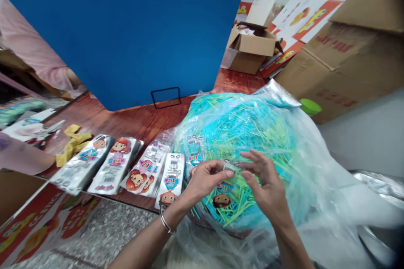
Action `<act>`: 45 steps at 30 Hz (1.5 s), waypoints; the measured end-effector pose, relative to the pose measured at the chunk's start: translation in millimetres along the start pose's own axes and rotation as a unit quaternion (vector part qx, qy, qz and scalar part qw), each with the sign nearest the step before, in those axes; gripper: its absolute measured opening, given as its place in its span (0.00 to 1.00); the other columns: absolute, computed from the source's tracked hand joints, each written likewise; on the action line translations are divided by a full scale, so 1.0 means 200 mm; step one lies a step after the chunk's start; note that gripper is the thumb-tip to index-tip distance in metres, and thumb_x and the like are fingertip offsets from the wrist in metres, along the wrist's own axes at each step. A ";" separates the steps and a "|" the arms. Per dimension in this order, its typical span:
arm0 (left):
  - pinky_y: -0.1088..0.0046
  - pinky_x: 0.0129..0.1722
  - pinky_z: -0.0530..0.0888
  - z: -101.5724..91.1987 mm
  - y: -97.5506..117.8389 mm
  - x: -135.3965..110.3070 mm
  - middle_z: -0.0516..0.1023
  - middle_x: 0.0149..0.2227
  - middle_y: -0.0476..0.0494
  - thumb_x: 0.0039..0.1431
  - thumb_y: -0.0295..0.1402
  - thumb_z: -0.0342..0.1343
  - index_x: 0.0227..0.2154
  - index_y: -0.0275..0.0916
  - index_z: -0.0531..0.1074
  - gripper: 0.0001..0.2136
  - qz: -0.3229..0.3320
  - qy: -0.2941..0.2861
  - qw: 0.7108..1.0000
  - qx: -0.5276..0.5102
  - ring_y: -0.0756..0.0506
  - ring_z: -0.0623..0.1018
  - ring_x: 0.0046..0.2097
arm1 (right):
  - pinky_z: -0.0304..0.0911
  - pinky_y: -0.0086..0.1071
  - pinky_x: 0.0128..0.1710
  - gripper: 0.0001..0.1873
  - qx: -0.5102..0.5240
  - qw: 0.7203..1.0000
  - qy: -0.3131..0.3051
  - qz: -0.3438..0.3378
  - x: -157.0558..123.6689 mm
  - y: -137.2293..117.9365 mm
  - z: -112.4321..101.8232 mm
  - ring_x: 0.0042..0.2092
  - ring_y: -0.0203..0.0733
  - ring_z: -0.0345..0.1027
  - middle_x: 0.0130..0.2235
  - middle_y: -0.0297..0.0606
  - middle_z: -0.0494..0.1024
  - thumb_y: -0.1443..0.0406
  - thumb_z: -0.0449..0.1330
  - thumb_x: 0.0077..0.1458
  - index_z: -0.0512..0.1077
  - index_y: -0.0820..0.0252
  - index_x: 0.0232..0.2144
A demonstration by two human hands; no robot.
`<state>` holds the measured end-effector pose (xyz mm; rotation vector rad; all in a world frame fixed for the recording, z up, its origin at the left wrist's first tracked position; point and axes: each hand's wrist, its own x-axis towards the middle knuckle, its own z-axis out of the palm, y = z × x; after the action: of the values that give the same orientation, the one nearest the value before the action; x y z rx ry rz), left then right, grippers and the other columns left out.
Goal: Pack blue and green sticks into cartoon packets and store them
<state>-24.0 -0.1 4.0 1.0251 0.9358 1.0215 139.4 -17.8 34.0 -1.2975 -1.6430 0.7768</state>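
My left hand [206, 178], with a metal bracelet at the wrist, pinches the top edge of a small clear printed pouch [221, 200] between thumb and fingers. A cartoon face shows at the pouch's lower end. My right hand [267, 183] is just to the right, fingers apart, its fingertips close to the pouch top; I see nothing held in it. Beneath both hands spreads a large heap of thin blue and green sticks [243, 124] in a clear plastic bag [311, 159]. Another printed pouch [193, 151] lies against the heap, left of my hands.
Stacks of printed pouches [109, 164] lie along the wooden table [132, 119], with yellow gloves [74, 143] and scissors [50, 129] further left. A blue panel [126, 29] stands behind. Cardboard boxes [344, 59] are piled right. A co-worker's pink sleeve [34, 42] shows at left.
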 end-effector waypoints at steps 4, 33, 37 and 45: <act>0.77 0.26 0.65 -0.09 0.03 -0.03 0.70 0.20 0.53 0.48 0.40 0.60 0.24 0.35 0.75 0.11 -0.015 0.112 0.993 0.028 0.53 0.68 0.23 | 0.67 0.33 0.36 0.16 -0.004 0.991 -0.111 0.074 0.00 0.04 0.20 0.36 0.40 0.72 0.37 0.38 0.76 0.60 0.57 0.55 0.66 0.58 0.45; 0.68 0.33 0.69 -0.51 -0.11 -0.20 0.74 0.40 0.35 0.55 0.51 0.50 0.44 0.34 0.65 0.24 -0.087 0.215 0.678 0.697 0.37 0.75 0.42 | 0.67 0.38 0.39 0.16 -0.227 0.974 -0.014 -0.006 0.03 0.24 0.11 0.39 0.43 0.72 0.41 0.45 0.76 0.60 0.50 0.59 0.67 0.61 0.46; 0.69 0.30 0.67 -0.50 -0.11 -0.18 0.74 0.40 0.34 0.52 0.54 0.51 0.42 0.33 0.64 0.27 -0.078 0.195 0.674 0.709 0.36 0.75 0.42 | 0.67 0.38 0.39 0.16 -0.285 0.958 0.003 0.022 -0.12 0.33 -0.13 0.38 0.44 0.72 0.41 0.45 0.77 0.60 0.49 0.60 0.69 0.61 0.44; 0.72 0.27 0.64 -0.56 -0.09 -0.14 0.76 0.31 0.43 0.52 0.50 0.52 0.36 0.38 0.68 0.20 -0.126 0.272 0.726 0.619 0.41 0.77 0.34 | 0.66 0.44 0.42 0.14 -0.375 0.922 -0.081 -0.044 -0.24 0.43 -0.19 0.43 0.48 0.70 0.40 0.45 0.76 0.66 0.48 0.60 0.69 0.60 0.45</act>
<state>-132.0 -5.3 -37.7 1.6082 2.3487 0.3244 213.8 -44.3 -36.9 -1.6814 -2.2341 0.1793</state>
